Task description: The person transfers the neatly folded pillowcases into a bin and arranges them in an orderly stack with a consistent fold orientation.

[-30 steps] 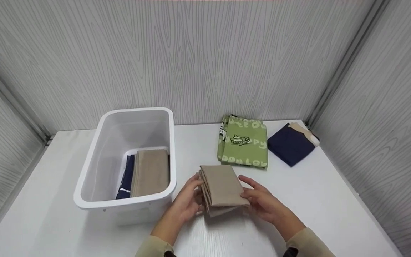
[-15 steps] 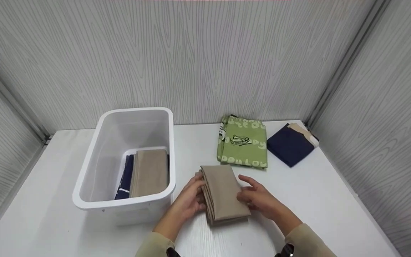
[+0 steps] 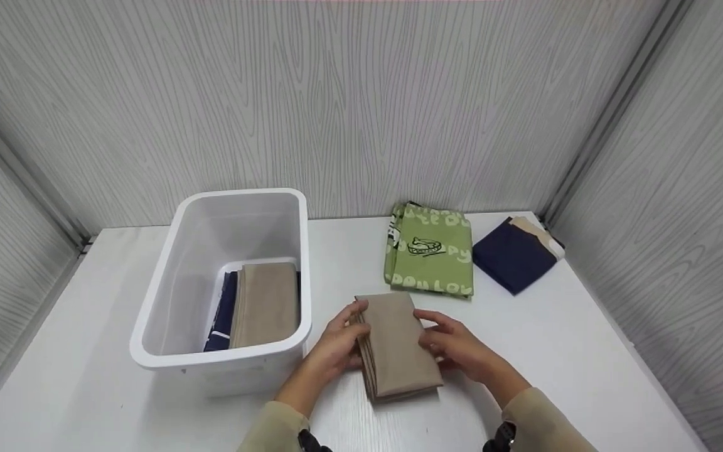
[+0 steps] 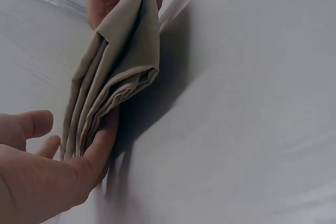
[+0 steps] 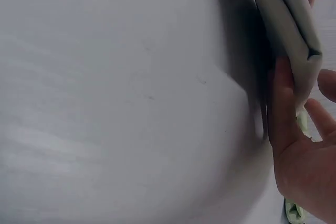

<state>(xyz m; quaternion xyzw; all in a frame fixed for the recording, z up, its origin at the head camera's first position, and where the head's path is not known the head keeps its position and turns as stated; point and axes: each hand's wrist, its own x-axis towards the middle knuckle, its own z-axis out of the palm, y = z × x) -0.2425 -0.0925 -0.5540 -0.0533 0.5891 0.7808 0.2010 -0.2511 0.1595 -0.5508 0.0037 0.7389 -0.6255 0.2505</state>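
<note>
The white rectangular table (image 3: 543,351) carried everything. On its left stood the white translucent plastic bin (image 3: 148,314), with a folded beige cloth (image 3: 265,302) lying on a folded navy cloth (image 3: 223,311) inside. Toward the back right lay the green folded cloth with pale lettering (image 3: 430,258), and just beside it the navy folded cloth with a cream edge (image 3: 512,262). And right up front, the folded tan fabric bundle (image 3: 396,345) sat on the table between both hands, just right of the bin!

The left hand (image 3: 336,345) pressed the layered left edge, fingers straight against the stack, thumb on top. The right hand (image 3: 455,348) met the opposite edge with relaxed fingers, touching rather than clenching.

To my eye, doing this well meant squeezing evenly from both sides so the 2 or more loose layers seen in the left wrist view stayed aligned, with fingertips slid under before any lift.
</note>
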